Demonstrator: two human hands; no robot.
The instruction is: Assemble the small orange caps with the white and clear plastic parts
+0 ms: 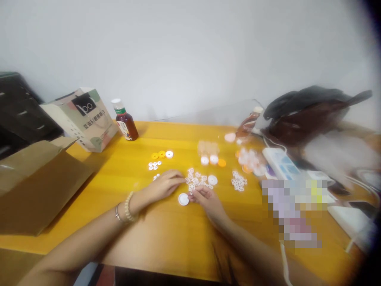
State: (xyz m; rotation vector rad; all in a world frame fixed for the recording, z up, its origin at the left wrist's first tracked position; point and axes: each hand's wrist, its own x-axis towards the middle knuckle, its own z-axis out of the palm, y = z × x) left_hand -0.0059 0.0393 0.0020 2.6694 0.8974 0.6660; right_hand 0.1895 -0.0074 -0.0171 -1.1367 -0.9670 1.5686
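Note:
A loose pile of small white pieces with cut-out holes (195, 181) lies on the table between my two hands. My left hand (165, 186) reaches in from the left, fingers stretched out and their tips at the pile's left edge. Thumb and fingertips of my right hand (207, 199) are pinched together at the pile's near side; what they hold is too small and blurred to name. Just left of these fingertips is a round white disc (183, 199) with a raised rim. Another white disc (212, 180) lies at the pile's right.
Several small white round pieces (154, 165), yellow rings (158, 155) and a second white cluster (239, 181) lie on the yellow table (149, 242). Bagged discs (250, 161), a power strip (281, 165) and cables crowd the right. A cardboard box (38, 190), paper bag (86, 119) and bottle (126, 123) stand left.

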